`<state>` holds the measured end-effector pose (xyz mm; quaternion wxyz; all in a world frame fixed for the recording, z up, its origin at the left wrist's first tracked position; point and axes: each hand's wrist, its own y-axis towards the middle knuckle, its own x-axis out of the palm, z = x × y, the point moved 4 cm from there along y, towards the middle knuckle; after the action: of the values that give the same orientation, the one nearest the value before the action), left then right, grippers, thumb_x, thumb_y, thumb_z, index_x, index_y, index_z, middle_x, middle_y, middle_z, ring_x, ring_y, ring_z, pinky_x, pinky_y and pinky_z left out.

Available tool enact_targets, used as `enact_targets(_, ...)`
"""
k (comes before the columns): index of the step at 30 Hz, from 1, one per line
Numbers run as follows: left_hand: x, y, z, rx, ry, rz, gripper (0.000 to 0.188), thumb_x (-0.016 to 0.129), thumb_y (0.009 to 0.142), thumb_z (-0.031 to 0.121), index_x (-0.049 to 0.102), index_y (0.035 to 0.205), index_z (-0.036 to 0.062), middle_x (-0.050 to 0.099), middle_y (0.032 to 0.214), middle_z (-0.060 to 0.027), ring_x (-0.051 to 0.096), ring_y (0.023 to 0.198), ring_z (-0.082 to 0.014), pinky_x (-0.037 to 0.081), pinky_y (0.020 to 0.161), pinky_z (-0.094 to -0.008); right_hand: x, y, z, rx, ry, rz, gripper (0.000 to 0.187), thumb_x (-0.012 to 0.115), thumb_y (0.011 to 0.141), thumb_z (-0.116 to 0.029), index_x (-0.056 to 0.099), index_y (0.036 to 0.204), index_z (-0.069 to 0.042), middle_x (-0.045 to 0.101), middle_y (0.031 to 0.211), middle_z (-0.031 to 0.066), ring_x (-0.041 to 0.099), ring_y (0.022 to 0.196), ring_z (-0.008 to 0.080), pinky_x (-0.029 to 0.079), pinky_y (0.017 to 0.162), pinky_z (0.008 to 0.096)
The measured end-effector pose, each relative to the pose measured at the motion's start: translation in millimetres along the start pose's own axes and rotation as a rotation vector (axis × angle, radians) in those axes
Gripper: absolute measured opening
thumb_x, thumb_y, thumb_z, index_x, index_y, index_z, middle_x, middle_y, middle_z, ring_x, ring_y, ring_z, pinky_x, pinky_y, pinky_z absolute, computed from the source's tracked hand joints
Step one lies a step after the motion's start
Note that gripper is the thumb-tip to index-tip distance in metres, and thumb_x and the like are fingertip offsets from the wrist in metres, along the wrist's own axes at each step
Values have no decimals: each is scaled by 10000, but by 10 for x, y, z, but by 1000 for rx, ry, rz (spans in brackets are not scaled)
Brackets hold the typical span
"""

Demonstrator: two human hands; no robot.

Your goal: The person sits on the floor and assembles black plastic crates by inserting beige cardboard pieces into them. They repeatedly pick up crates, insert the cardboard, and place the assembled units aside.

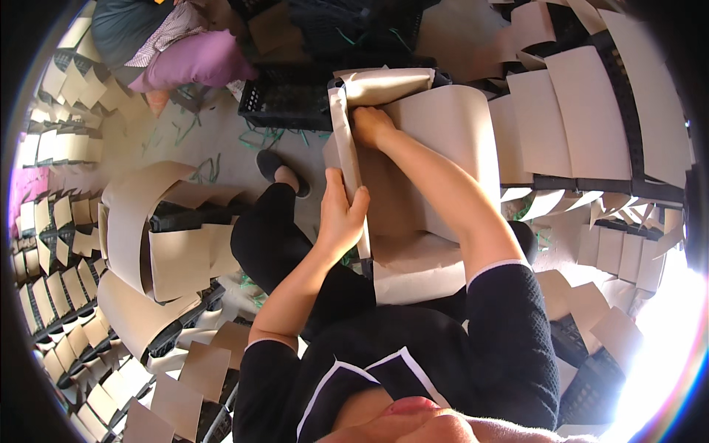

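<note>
Between my legs stands a black plastic crate (pixel 365 267), lined with sheets of brown paper (pixel 399 199) folded over its rims. My left hand (pixel 344 215) grips the left side wall, its thumb on the inner side and fingers on the outer side, over the paper. Inside the far left corner is my right hand (pixel 373 127), its fingers curled against the lining; what they hold, if anything, is hidden. On the right, a large paper sheet (pixel 461 148) curves up and out over the crate's side.
An empty-looking black crate (pixel 284 96) stands just beyond. Stacks of paper-lined crates rise at left (pixel 177 258) and right (pixel 591 111). Green strap scraps (pixel 210 170) litter the floor. At the far left another person (pixel 196 59) in purple trousers is bent over.
</note>
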<state>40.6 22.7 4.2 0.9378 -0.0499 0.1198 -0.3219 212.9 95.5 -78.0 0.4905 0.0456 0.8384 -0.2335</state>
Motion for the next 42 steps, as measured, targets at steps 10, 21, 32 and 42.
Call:
enact_targets(10,47,-42,390,549,572,328,381,551,777,65,443,1139,15,512,994,-138,513,840,-262,391,724,-386,851,-1339,-68,-332,-36,-542,314,589,733,-151,658,1025,-59,624,1065,198,586,1027,317,455,866,381)
enact_targets(21,877,732,-180,-217,1731,-737,577,543,844,302,379,1377,157,436,1369,-116,302,1329,-313,35,1064,-583,-262,-1565,-103,-277,-684,-755,239,582,786,-113,652,1009,-62,633,1080,127,603,986,277,499,786,376)
enact_targets(32,925,743,-316,-205,1824,-854,805,632,778,312,203,1447,182,365,1409,-147,308,1310,-351,156,1019,-655,-688,-814,-128,-226,-553,-98,178,572,789,-106,664,919,-25,664,931,156,659,853,293,538,699,394)
enact_targets(42,1055,695,-359,-229,1812,-904,735,641,789,338,277,1422,259,292,1447,-149,258,1331,-379,110,1012,-694,-135,-1050,315,-34,-788,-704,304,589,819,-182,638,1105,-91,604,1174,97,583,1081,258,478,867,383)
